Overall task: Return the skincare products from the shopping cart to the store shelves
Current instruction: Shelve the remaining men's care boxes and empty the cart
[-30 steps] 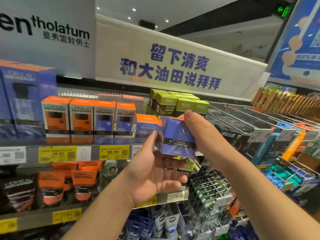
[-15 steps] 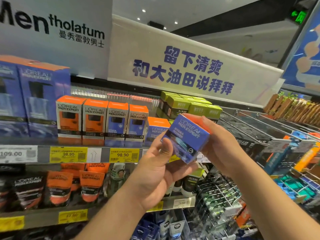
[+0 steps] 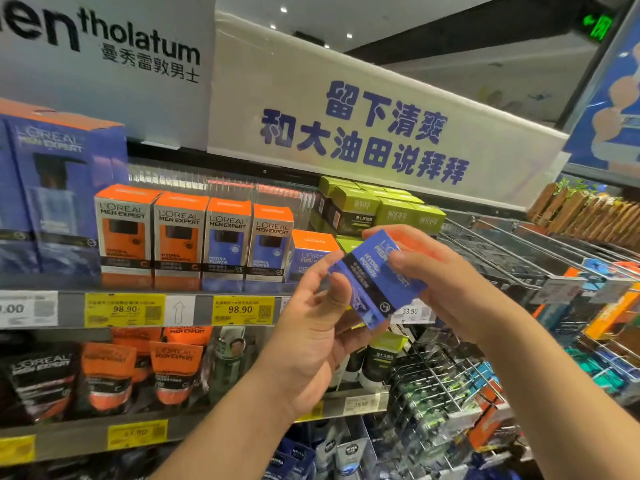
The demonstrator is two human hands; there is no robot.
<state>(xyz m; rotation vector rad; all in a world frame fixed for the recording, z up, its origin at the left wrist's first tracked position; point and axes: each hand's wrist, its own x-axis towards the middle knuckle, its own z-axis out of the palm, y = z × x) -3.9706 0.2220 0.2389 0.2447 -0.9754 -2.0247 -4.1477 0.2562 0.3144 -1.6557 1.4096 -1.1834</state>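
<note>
A small blue L'Oreal Men Expert Hydra Power box (image 3: pixel 372 277) is tilted in front of the upper shelf (image 3: pixel 194 310). My left hand (image 3: pixel 311 337) holds its lower left end, thumb across the front. My right hand (image 3: pixel 440 275) grips its upper right end with fingers curled over the top. Just behind it on the shelf stands a matching short blue box with an orange top (image 3: pixel 311 252), at the right end of a row of taller orange and blue L'Oreal boxes (image 3: pixel 194 237).
Green boxes (image 3: pixel 377 209) are stacked to the right on the same shelf. Large blue gift boxes (image 3: pixel 59 199) stand at the left. Orange pouches (image 3: pixel 138 372) fill the shelf below. Wire racks (image 3: pixel 502 251) with hanging products run to the right. Nivea tubes (image 3: pixel 343 452) sit lowest.
The blue box has been turned in my hands, its front label now tilted and running diagonally. Both hands stayed in front of the shelf with the box between them.
</note>
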